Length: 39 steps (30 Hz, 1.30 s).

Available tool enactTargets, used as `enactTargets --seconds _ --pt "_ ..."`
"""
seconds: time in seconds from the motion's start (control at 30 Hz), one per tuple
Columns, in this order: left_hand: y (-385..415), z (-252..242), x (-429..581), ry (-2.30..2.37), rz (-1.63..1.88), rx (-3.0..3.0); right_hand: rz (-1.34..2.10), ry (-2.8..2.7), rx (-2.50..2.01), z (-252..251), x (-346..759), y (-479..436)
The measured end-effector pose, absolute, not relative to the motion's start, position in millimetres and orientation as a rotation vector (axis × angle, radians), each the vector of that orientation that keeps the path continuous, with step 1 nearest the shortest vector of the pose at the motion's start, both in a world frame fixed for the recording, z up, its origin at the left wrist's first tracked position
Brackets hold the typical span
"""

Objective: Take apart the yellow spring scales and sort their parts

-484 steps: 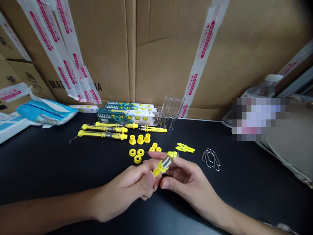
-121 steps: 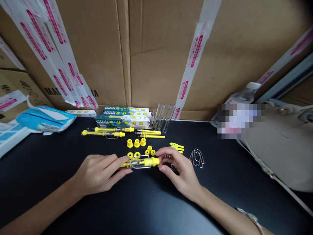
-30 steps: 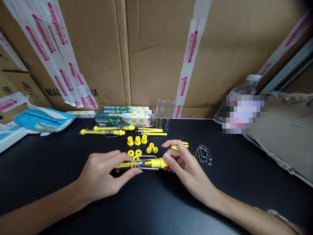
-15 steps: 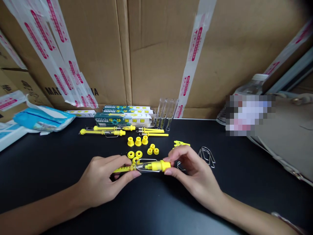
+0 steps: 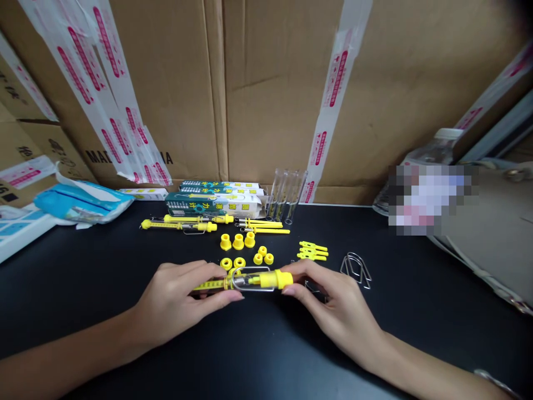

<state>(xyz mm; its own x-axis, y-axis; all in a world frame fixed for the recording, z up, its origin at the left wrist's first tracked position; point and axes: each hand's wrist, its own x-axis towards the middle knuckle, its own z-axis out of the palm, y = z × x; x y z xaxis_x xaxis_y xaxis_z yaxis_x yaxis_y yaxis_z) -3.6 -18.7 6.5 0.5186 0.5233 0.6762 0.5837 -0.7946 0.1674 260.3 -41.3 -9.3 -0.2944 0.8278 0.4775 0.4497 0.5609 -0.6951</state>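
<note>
Between my hands lies a yellow tubular spring scale [image 5: 267,279], held level above the black table. My left hand [image 5: 170,300] is closed around its scale-marked end. My right hand [image 5: 333,305] pinches the yellow cap at the other end with thumb and fingers. A bent wire loop runs along the clear tube. Just behind it are yellow rings [image 5: 226,264], one partly hidden by the scale. Small yellow plugs [image 5: 262,255], flanged yellow caps [image 5: 238,241] and flat yellow pieces [image 5: 313,250] lie farther back. Bent wire loops [image 5: 356,269] rest beyond my right hand, some partly covered.
Two other spring scales [image 5: 179,226] lie at the back left. Yellow rods with springs [image 5: 266,230] lie near upright clear tubes [image 5: 287,195] and printed boxes [image 5: 212,205]. A blue packet [image 5: 83,201] is left; a bottle [image 5: 433,150] and bag [image 5: 478,222] stand right.
My right fingers have shifted on the cap and stretched out straighter, uncovering more of the flat yellow pieces. The view has moved slightly; both hands still hold the spring scale.
</note>
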Motion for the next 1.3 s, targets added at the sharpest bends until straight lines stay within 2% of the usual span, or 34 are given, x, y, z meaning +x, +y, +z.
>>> enactTargets --seconds 0.27,0.47,0.63,0.9,1.3 --pt "-20 5 -5 -0.953 -1.131 -2.673 0.689 -1.906 -0.995 -6 262 -41" --pt "-21 -3 -7 -1.053 -1.152 -2.745 0.482 -1.896 -0.852 -10 261 -42" --pt "-24 -2 -6 -1.064 -1.168 -2.729 0.453 -1.938 -0.76 -8 263 -44" --pt "-28 -3 -6 -1.065 -1.167 -2.695 0.178 -2.207 -0.908 -1 267 -44" --pt "-24 -3 -7 -1.06 -1.129 -2.739 0.327 -2.08 -0.819 -4 269 -47"
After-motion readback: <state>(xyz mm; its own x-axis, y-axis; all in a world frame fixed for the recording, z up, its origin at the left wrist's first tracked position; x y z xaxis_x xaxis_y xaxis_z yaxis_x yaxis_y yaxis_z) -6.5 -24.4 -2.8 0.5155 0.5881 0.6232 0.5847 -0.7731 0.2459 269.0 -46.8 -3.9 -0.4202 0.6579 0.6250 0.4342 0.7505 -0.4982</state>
